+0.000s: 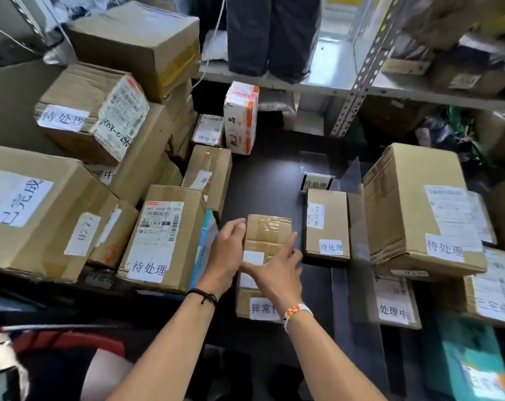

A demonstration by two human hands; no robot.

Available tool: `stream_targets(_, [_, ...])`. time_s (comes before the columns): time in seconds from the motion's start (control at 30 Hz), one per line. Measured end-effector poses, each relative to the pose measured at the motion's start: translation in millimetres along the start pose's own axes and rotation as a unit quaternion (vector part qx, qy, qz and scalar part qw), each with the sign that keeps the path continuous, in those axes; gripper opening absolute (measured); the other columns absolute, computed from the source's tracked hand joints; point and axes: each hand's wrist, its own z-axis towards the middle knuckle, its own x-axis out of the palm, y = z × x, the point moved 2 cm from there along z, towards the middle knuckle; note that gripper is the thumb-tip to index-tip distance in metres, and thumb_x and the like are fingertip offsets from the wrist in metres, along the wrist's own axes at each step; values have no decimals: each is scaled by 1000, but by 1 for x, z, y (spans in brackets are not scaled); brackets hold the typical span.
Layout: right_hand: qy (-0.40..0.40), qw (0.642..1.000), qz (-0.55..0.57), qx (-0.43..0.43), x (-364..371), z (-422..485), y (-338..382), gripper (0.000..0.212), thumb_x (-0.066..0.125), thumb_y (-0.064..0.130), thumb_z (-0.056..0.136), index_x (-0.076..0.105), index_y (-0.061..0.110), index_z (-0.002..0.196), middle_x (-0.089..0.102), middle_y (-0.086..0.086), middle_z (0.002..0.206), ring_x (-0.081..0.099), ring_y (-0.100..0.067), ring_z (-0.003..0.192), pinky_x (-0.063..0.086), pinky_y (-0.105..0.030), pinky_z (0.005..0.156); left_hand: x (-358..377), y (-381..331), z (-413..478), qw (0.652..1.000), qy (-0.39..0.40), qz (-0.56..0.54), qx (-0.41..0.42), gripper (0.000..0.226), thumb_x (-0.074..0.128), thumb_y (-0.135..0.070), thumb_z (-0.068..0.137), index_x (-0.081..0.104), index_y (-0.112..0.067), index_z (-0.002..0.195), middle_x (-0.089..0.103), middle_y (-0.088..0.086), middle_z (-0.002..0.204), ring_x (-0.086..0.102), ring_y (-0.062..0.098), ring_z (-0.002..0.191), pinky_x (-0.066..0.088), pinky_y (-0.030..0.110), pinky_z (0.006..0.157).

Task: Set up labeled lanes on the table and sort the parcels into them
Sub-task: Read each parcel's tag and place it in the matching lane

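Left hand point(229, 250) curls round the left edge of the small parcel point(270, 231), middle of the table point(268, 180); right hand point(274, 274) lies on top, fingers straight, gripping nothing; the person's best bet is probably checking its sticker point(253, 257), then sliding it squarely into a lane.
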Motion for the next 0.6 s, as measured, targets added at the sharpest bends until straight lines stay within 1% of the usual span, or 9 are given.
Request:
stream_targets(0.1, [-17, 998, -65, -2, -10, 9, -5, 159, 87, 71, 59, -28, 28, 160, 14, -17, 167, 26, -43, 151, 39, -61, 113, 5, -2, -5, 998, 35, -53, -26, 30, 42, -31, 111, 59, -21, 134, 65, -5, 132, 58, 13, 129, 47, 45, 106])
stream_targets(0.17, [-11, 999, -49, -6, -22, 17, -6, 154, 89, 63, 61, -21, 28, 162, 22, -17, 165, 33, -43, 148, 40, -56, 113, 3, -5, -1, 996, 44, -66, -27, 29, 39, -28, 113, 56, -19, 135, 63, 2, 137, 58, 17, 131, 46, 51, 110])
stream_targets(0.27, [-3, 991, 126, -55, -58, 16, 2, 137, 94, 53, 52, 9, 38, 159, 47, -7, 152, 55, -30, 132, 49, -52, 109, 2, -13, 4, 999, 25, -22, 4, 24, 47, -32, 110, 60, -23, 128, 66, -2, 131, 60, 15, 127, 46, 46, 111])
stream_targets(0.33, [8, 962, 252, -102, -91, 10, 11, 107, 98, 37, 57, 34, 42, 142, 62, -1, 134, 67, -21, 116, 58, -49, 98, 6, -26, 1, 999, 28, 7, 23, 34, 57, -40, 105, 61, -24, 134, 69, -5, 124, 64, 11, 118, 51, 37, 101])
stream_targets(0.37, [25, 946, 298, -128, -107, 8, 17, 101, 98, 30, 61, 37, 43, 140, 65, -1, 131, 70, -21, 112, 60, -49, 95, 11, -36, -3, 998, 50, 1, 27, 44, 60, -47, 101, 59, -22, 139, 71, -3, 122, 67, 13, 113, 54, 35, 95])
stream_targets(0.4, [47, 928, 339, -149, -123, 5, 23, 103, 97, 27, 62, 37, 41, 144, 66, -3, 132, 72, -24, 113, 61, -50, 94, 17, -47, -7, 996, 81, -17, 30, 55, 63, -54, 97, 59, -20, 140, 74, 2, 121, 71, 18, 111, 56, 36, 92])
stream_targets(0.43, [66, 909, 374, -169, -139, 2, 29, 104, 95, 23, 64, 36, 39, 148, 68, -6, 132, 72, -27, 114, 61, -50, 93, 24, -59, -12, 992, 117, -41, 34, 62, 64, -59, 93, 60, -18, 140, 76, 6, 121, 73, 23, 111, 57, 41, 94])
stream_targets(0.53, [92, 871, 421, -234, -179, -9, 42, 86, 80, 12, 73, 42, 32, 148, 72, -9, 130, 72, -32, 116, 61, -48, 91, 45, -101, -30, 967, 230, -94, 52, 62, 60, -57, 97, 59, -15, 142, 73, 14, 128, 70, 33, 119, 54, 51, 103])
stream_targets(0.6, [94, 855, 439, -261, -199, -15, 47, 86, 76, 13, 73, 42, 26, 151, 68, -15, 136, 67, -38, 123, 57, -56, 99, 54, -125, -38, 952, 277, -91, 92, 57, 59, -48, 99, 53, -18, 147, 69, 14, 135, 67, 35, 124, 53, 53, 105])
